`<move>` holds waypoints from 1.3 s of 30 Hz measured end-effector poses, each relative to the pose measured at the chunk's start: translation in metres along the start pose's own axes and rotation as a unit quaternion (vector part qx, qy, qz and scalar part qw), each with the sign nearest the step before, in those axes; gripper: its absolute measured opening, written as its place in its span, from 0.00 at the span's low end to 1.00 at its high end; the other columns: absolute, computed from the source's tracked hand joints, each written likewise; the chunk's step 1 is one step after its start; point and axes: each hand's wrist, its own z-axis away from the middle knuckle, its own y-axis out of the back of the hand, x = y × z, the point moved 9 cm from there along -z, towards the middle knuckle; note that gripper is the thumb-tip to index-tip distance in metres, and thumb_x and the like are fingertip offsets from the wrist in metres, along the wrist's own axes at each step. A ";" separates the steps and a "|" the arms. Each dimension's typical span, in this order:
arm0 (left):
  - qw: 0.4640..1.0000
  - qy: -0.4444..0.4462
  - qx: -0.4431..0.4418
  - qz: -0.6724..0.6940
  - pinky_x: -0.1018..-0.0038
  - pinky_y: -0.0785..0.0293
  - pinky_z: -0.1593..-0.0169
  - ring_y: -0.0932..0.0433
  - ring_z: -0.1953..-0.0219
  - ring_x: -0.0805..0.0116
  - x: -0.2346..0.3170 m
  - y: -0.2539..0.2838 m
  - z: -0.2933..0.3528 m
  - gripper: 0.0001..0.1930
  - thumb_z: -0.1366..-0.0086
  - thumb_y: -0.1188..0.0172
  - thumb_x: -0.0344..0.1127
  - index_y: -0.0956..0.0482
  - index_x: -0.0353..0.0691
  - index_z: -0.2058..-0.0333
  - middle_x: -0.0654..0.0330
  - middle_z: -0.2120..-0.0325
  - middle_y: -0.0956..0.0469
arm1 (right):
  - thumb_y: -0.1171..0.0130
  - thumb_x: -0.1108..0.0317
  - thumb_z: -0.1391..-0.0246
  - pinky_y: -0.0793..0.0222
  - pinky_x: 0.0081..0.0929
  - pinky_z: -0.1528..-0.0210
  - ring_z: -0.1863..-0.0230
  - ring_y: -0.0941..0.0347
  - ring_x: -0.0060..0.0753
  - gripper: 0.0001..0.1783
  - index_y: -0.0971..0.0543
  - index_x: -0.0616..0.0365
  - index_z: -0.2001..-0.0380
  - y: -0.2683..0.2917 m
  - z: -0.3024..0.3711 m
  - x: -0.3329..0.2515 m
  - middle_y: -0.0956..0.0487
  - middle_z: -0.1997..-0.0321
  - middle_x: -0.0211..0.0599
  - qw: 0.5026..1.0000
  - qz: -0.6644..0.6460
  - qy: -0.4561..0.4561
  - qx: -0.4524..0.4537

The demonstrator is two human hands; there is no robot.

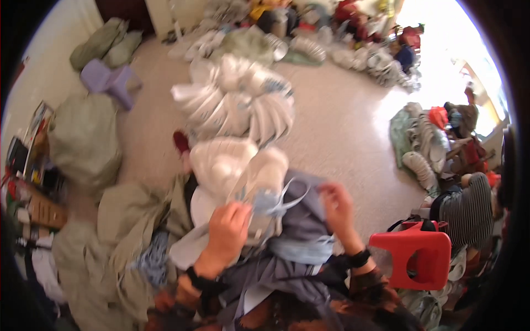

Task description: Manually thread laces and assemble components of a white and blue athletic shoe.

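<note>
Left hand (227, 223) pinching a cream cloth piece (264, 172), right hand (335, 205) raised beside its strap (298, 194)

Well out to the left of the left hand stands a small wooden drawer unit (48, 213). Nearer, and farther forward than that hand, is a bulging green sack (85, 140), with a purple chair (105, 78) beyond it. Loose green cloth (130, 212) spreads to the left of the hand, with a crumpled blue cloth (153, 259) on it.

The left hand has its thumb and fingers closed on the near edge of the cream piece, beside a pale blue patch (266, 202). The piece reaches forward from this hand, above the lap. Ahead of it on the floor, more cream pieces (237, 102) lie overlapping in a ring.

The pale strap curves up between the two hands. The right hand is blurred, its fingers bent; whether they grip the strap cannot be told. Grey cloth (307, 207) lies between the hands and below them.

To the right of the right hand and nearer the body is a red chair (417, 255). Farther forward on that side lies a heap of pale stacked pieces (428, 138); farther right sits a person in striped clothing (469, 212).
</note>
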 end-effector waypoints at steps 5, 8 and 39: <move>0.999 0.032 -0.038 -0.020 0.59 0.27 0.52 0.25 0.56 0.47 0.012 0.005 0.019 0.23 0.44 0.34 0.29 0.25 0.32 0.49 0.50 0.58 0.25 | 0.39 0.76 0.46 0.26 0.35 0.63 0.64 0.22 0.46 0.11 0.21 0.59 0.59 -0.059 0.032 -0.083 0.22 0.64 0.43 0.972 -0.044 0.149 -0.175; 0.999 0.004 -0.017 -0.048 0.59 0.26 0.52 0.25 0.56 0.46 0.000 -0.003 0.028 0.22 0.43 0.40 0.24 0.26 0.30 0.48 0.48 0.57 0.25 | 0.40 0.74 0.53 0.28 0.40 0.55 0.57 0.26 0.48 0.16 0.24 0.61 0.58 -0.098 0.058 -0.111 0.25 0.61 0.41 0.918 0.033 0.299 -0.258; 0.940 0.199 0.004 0.277 0.69 0.24 0.62 0.21 0.66 0.60 -0.050 -0.006 0.000 0.12 0.39 0.39 0.25 0.22 0.34 0.56 0.54 0.64 0.23 | 0.42 0.73 0.44 0.31 0.46 0.71 0.74 0.24 0.55 0.06 0.23 0.61 0.74 0.042 0.056 0.054 0.24 0.79 0.50 0.949 0.276 -0.040 -0.147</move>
